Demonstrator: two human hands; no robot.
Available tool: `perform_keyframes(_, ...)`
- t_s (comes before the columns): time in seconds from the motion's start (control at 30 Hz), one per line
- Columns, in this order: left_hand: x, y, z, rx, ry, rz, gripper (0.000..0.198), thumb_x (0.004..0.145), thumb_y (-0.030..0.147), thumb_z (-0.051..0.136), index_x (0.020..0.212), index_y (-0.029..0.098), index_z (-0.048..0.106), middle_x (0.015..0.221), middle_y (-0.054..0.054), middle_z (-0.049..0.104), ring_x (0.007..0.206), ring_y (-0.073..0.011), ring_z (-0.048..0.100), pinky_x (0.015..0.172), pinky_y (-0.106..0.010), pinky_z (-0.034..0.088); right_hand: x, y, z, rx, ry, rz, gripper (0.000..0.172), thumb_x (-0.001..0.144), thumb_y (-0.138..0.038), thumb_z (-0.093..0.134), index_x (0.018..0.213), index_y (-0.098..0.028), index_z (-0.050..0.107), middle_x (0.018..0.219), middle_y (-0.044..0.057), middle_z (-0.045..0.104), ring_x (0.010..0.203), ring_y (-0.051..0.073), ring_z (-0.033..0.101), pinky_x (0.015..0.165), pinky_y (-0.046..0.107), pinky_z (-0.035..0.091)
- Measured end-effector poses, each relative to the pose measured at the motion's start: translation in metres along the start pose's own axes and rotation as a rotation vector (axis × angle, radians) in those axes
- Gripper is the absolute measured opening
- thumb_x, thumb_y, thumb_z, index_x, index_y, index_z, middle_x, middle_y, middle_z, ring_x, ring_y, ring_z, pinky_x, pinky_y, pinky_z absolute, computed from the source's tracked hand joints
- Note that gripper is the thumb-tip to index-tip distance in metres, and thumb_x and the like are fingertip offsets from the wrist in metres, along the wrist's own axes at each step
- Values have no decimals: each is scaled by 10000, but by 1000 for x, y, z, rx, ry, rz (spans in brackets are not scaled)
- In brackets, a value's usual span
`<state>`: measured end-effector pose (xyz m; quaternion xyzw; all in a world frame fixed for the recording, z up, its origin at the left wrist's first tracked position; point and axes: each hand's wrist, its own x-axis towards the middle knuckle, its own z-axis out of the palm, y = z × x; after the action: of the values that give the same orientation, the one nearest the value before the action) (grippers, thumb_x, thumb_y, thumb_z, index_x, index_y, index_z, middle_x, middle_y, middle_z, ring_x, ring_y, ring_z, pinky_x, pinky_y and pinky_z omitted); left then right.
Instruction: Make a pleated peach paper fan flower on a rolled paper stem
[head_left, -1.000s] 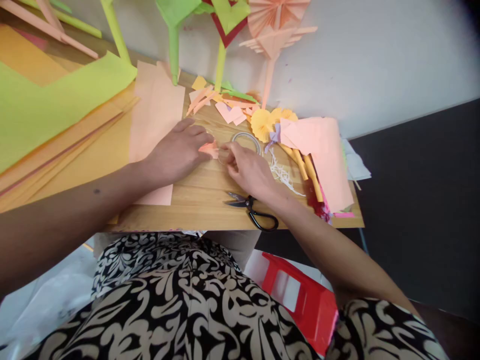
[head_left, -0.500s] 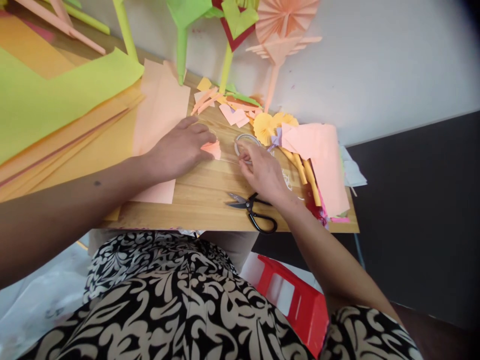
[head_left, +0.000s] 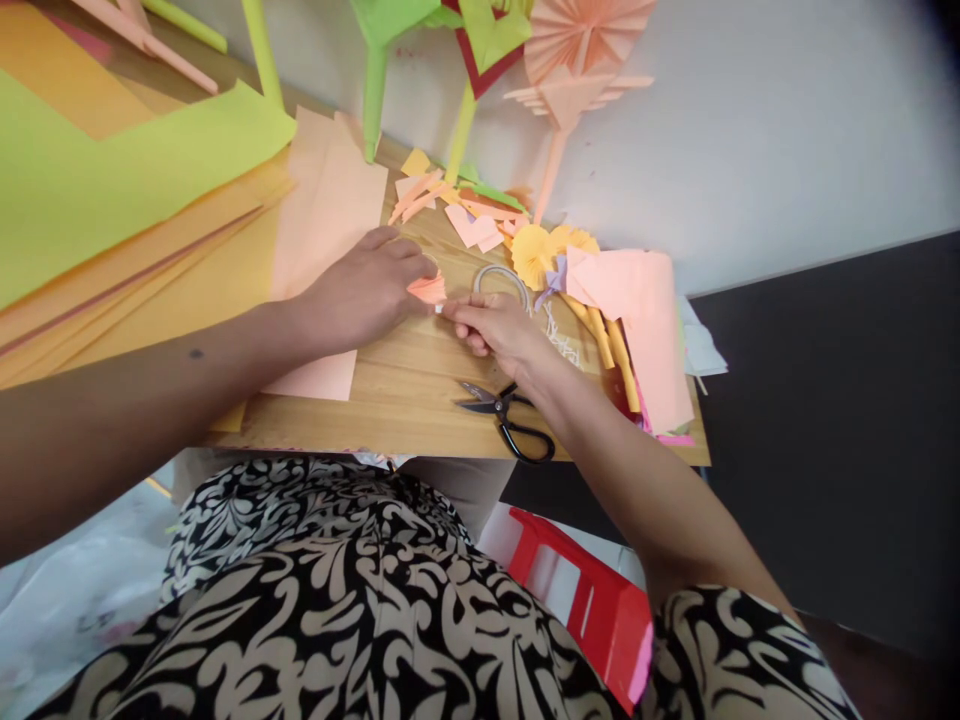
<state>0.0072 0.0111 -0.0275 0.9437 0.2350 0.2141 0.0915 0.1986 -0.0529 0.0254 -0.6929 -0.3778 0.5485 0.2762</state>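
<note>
My left hand (head_left: 382,285) is closed round a small pleated peach paper piece (head_left: 427,290), whose fan-like end sticks out past the fingers. My right hand (head_left: 491,325) is pinched at the lower edge of that piece. A tiny white bit (head_left: 439,309), perhaps a piece of tape, shows at its fingertips, close to the left thumb. Just behind the right hand a pale ring-shaped tape roll (head_left: 504,274) lies on the wooden table (head_left: 405,400). Black-handled scissors (head_left: 502,408) rest below the right wrist with their blades partly apart.
Peach sheets (head_left: 330,190) and stacked yellow and green paper (head_left: 150,210) cover the left side. Paper scraps (head_left: 472,225), yellow pleated rosettes (head_left: 534,256) and a rolled peach sheet (head_left: 645,330) lie behind and right. Paper flowers (head_left: 566,110) stand at the wall. A red stool (head_left: 592,605) is below.
My right hand has moved left from the tape roll to the pleated paper, with a small white bit now at its fingertips. My left hand keeps its hold. The view has shifted slightly.
</note>
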Motion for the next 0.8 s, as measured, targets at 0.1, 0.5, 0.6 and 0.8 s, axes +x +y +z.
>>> perform_keyframes(0.1,1,0,2,-12,5,-13,331,1014,267,449,1121,219,758,1295,-101,712,1289,-328,580,1172,-561,379,2,1,3,-2,9,15,270,959,-72,612,702,-156,612,461,-89,503,341,10,316,327,146,206)
perform_keyframes(0.5,2,-6,2,-33,-48,-34,313,1003,286,494,1130,231,774,1314,-98,711,1291,-315,580,1181,-523,360,-1,-4,20,-214,133,-21,409,957,-104,635,570,-177,527,449,-63,514,343,16,369,340,159,258)
perform_keyframes(0.6,3,-15,6,-43,-38,24,340,988,244,466,1064,258,798,1309,-71,721,1284,-299,594,1163,-514,375,0,-4,22,-242,172,-26,415,942,-111,654,558,-187,518,447,-60,513,351,22,380,341,162,269)
perform_keyframes(0.8,2,-21,4,6,8,93,382,969,221,441,1012,257,819,1279,-66,744,1257,-273,607,1167,-504,385,1,-4,24,-272,193,-29,424,919,-123,673,543,-199,494,448,-49,509,362,27,378,356,166,280)
